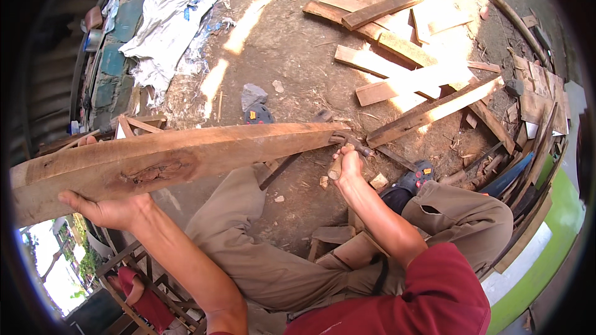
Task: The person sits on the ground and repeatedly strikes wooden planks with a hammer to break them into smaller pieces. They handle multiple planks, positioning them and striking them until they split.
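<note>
A long, thick wooden plank with a dark knot lies across my view from the left edge to the middle. My left hand grips it from below near its left end, with the thumb on the near face. My right hand is closed round the wooden handle of a claw hammer. The hammer's claw side is at the plank's right end; I cannot tell whether it is hooked on something there. A dark metal bar slants under the plank, between my legs.
Several loose planks are heaped on the dirt floor at the far right. A white cloth is spread at the far left. Scrap wood leans along the right side. Another person in red is at the lower left.
</note>
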Demonstrator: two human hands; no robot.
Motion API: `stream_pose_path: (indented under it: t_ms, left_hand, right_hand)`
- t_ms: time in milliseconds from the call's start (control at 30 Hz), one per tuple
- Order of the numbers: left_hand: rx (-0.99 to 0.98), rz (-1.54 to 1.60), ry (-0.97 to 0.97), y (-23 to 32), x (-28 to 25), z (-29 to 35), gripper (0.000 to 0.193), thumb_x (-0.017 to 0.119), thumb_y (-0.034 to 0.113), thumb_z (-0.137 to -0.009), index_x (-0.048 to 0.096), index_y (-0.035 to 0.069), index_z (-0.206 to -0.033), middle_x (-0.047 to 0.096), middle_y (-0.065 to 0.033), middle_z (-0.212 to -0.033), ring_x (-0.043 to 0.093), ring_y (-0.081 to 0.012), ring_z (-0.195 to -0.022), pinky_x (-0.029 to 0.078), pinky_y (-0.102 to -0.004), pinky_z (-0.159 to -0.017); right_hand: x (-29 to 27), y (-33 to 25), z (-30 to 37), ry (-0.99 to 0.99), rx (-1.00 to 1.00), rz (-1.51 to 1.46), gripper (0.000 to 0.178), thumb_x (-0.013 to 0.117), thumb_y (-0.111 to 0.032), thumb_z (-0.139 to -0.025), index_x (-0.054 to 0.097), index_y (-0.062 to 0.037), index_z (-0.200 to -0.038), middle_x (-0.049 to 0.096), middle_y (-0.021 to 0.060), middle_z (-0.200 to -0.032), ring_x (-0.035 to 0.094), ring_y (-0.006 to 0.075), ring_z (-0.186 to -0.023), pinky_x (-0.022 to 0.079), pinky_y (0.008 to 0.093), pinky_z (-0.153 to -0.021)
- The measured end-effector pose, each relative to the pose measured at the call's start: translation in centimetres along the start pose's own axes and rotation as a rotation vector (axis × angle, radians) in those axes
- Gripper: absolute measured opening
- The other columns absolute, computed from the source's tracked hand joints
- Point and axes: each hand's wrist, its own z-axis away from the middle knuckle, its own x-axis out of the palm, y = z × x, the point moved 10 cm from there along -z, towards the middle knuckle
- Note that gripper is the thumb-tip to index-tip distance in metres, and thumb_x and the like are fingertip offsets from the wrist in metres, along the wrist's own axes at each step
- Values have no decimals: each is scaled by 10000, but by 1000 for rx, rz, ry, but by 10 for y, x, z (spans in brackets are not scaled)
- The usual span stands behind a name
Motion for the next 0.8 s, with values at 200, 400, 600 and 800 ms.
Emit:
stream_pose_path:
  t_ms: [200, 400, 600, 800]
  left_hand:
    - [-38, -3, 28, 2, -3, 2, 746, 403, 648, -980, 451, 31, -1397, 599, -215, -1255, 595, -316, -1183, 467, -579, -1035]
    - [-21, -41, 40, 7, 1, 5, 757, 415, 669, -963, 451, 55, -1404, 583, -215, -1288, 584, -325, -1209, 411, -687, -1037]
    - [-38, 5, 37, 19, 7, 26, 754, 410, 652, -973, 429, 49, -1424, 557, -226, -1318, 572, -337, -1231, 422, -669, -1045]
    - [7, 57, -99, 16, 28, 16, 764, 423, 637, -986, 425, -24, -1369, 604, -230, -1216, 620, -319, -1136, 519, -480, -984]
  right_hand:
    - [1, 7, -14, 82, -66, 62, 110, 486, -53, -941, 558, -66, -859, 569, 30, -750, 534, 134, -628, 458, 290, -565]
    - [1, 16, -24, 84, -59, 5, 137, 530, -21, -879, 465, -31, -1000, 551, 60, -825, 528, 144, -648, 462, 314, -601]
    - [31, 37, 9, 117, -98, -114, 283, 485, -181, -1011, 326, -21, -1183, 501, 101, -929, 513, 154, -720, 464, 307, -666]
    - [60, 39, 17, -45, -5, -346, 193, 479, -231, -1055, 467, -76, -941, 475, 17, -746, 480, 145, -619, 412, 346, -481]
